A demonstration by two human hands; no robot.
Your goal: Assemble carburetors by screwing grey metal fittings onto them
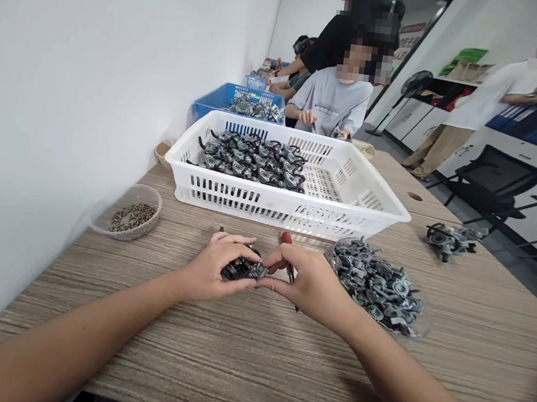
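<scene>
My left hand [221, 267] is closed around a small black-and-grey metal assembly [238, 269], its fingers over the top and its thumb along the near side. From the other side my right hand [310, 281] pinches a grey metal piece [258, 270] at the end of that assembly, between thumb and forefinger. A screwdriver with a red handle [286, 238] shows behind the right hand, its dark shaft running down past the fingers; whether it is held or lies on the table cannot be told. The fingers hide much of the assembly.
Ahead stands a white perforated basket [267, 210] holding rows of similar assemblies. A clear tub of grey metal parts [375, 286] is at right, a bowl of small brass-coloured screws [134, 217] at left. More assemblies [452, 240] lie far right. Behind are a blue basket [207, 99] and people.
</scene>
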